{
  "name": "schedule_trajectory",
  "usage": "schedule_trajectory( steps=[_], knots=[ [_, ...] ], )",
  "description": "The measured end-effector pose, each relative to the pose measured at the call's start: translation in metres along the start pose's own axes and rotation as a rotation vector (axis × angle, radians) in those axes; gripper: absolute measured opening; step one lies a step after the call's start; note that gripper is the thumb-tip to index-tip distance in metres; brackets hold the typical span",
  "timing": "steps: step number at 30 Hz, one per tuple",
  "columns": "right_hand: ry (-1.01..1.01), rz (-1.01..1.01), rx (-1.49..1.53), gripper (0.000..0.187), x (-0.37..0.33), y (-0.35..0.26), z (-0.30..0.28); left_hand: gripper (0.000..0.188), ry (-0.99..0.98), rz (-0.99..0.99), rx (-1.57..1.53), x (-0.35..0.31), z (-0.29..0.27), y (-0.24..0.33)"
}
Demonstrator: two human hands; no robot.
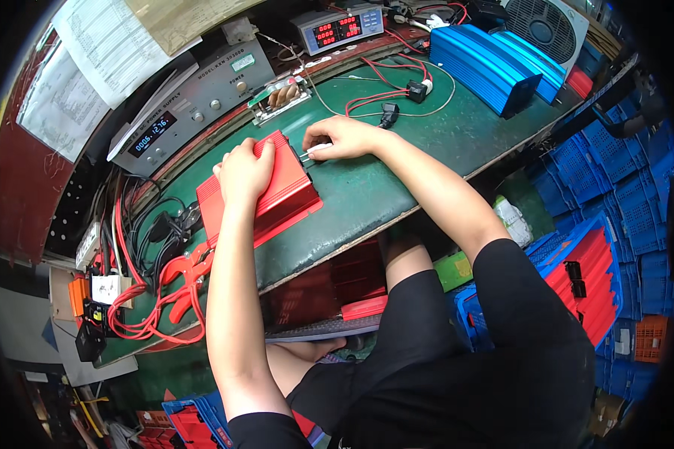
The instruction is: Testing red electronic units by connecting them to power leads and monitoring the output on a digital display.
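A red finned metal box, resembling a power inverter, lies on the green bench top. My left hand lies over its top with the fingers curled down the far side, holding it. At the box's right end, my right hand pinches a small white-handled piece. Thin metal prongs run from that piece toward the dark end face of the box; whether they touch it I cannot tell. Left of the box, red clamps with red cables join its near end region, partly hidden by my left forearm.
A grey power supply and a small meter with red digits stand along the back. Blue finned boxes sit at the far right. Black plugs and red wires lie on the green bench. Blue crates are stacked right.
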State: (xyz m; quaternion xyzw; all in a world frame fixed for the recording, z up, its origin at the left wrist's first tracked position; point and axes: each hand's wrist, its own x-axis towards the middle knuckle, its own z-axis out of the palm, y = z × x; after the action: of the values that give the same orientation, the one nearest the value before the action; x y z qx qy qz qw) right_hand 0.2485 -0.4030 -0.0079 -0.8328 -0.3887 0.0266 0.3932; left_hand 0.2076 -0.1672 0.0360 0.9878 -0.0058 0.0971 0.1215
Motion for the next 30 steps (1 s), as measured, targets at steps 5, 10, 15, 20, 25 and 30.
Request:
schedule_trajectory(
  steps=[5,10,15,20,25,30],
  knots=[
    [-0.022,-0.010,0.003,0.037,-0.0005,0.0020,-0.0009,0.054,0.028,0.020,0.002,0.0021,0.0038,-0.0019],
    [-0.015,-0.028,-0.001,0.038,0.0001,0.0037,0.0000,0.053,0.023,0.017,0.009,0.0028,0.0050,-0.0032],
    [-0.018,-0.038,-0.015,0.038,-0.0001,0.0030,-0.0001,0.053,0.019,0.009,0.005,0.0011,0.0023,-0.0010],
    [-0.032,-0.029,-0.007,0.038,-0.0001,0.0011,-0.0007,0.053,0.025,0.012,0.008,0.0012,0.0030,-0.0025],
    [-0.029,-0.034,0.008,0.038,-0.0010,0.0042,-0.0001,0.053,0.029,0.022,0.010,0.0014,0.0038,-0.0012],
    [-0.032,-0.035,0.001,0.037,0.0001,0.0043,0.0003,0.053,0.029,0.017,0.000,0.0016,0.0048,-0.0039]
  ],
)
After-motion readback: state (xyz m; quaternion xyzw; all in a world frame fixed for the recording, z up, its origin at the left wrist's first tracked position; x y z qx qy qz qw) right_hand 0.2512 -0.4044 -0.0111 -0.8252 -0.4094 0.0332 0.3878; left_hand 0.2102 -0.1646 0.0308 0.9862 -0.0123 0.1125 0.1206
